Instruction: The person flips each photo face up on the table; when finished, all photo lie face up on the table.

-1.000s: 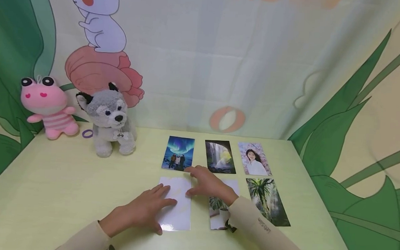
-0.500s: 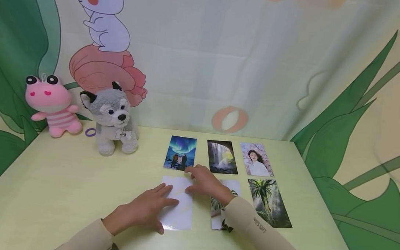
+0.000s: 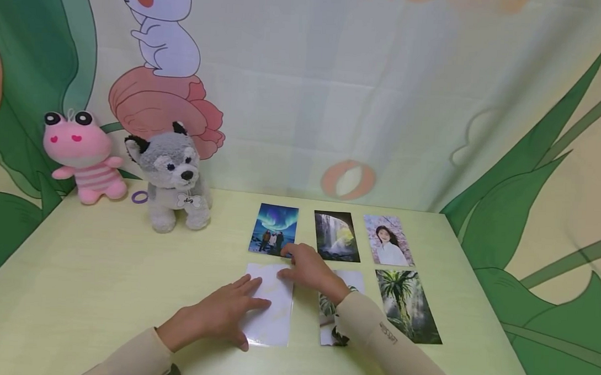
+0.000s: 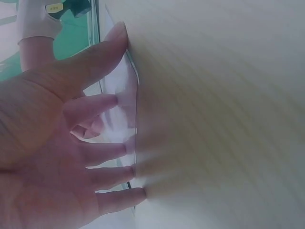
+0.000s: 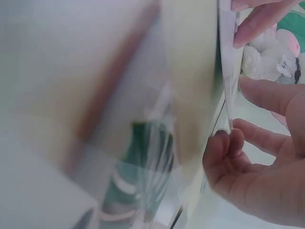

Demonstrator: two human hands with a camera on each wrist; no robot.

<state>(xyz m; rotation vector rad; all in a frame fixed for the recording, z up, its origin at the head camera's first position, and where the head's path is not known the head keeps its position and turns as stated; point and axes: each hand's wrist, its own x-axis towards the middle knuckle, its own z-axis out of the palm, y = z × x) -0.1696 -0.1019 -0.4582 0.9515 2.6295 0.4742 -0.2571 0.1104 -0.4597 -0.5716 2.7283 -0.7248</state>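
A glossy white card (image 3: 271,324) with faint yellowish marks lies in the front row, in the head view. My left hand (image 3: 221,314) rests along its left side, fingers spread over its face and thumb at the lower left corner. My right hand (image 3: 310,270) is at its upper right corner, thumb over the card and index finger reaching the lower edge of the aurora photo (image 3: 274,225). The right wrist view shows that hand's other fingers (image 5: 219,148) bent beside the card's edge. Under my right forearm, the potted-plant photo (image 3: 327,332) is partly hidden.
A waterfall photo (image 3: 337,238) and a portrait photo (image 3: 389,240) complete the back row. The jungle plant photo (image 3: 415,313) lies at front right. Back left are a husky plush (image 3: 174,177), a pink frog plush (image 3: 88,158) and a purple ring (image 3: 140,197). A printed curtain (image 3: 283,98) hangs behind.
The head view has shifted slightly, moving the scene rightward in the picture. My right index finger has moved slightly onto the aurora photo's lower edge; my left hand stays on the white card.
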